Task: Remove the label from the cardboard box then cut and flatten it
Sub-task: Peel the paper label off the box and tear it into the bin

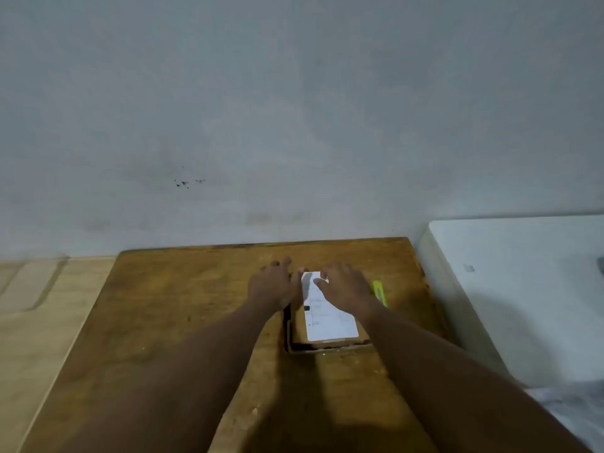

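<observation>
White label print too blurred to read; right hand pinches its far corner, left hand fingers spread, steadying cardboard box mid-table

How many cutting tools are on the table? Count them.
1. A yellow-green cutter lies on the table, just right of the right hand. Others could be hidden under the arms.

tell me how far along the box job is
Nothing looks finished: the white label lies on the uncut cardboard box. In hand: the right hand works at its far corner, the left hand steadies the box. Left: peeling, cutting with the yellow cutter, flattening.
</observation>
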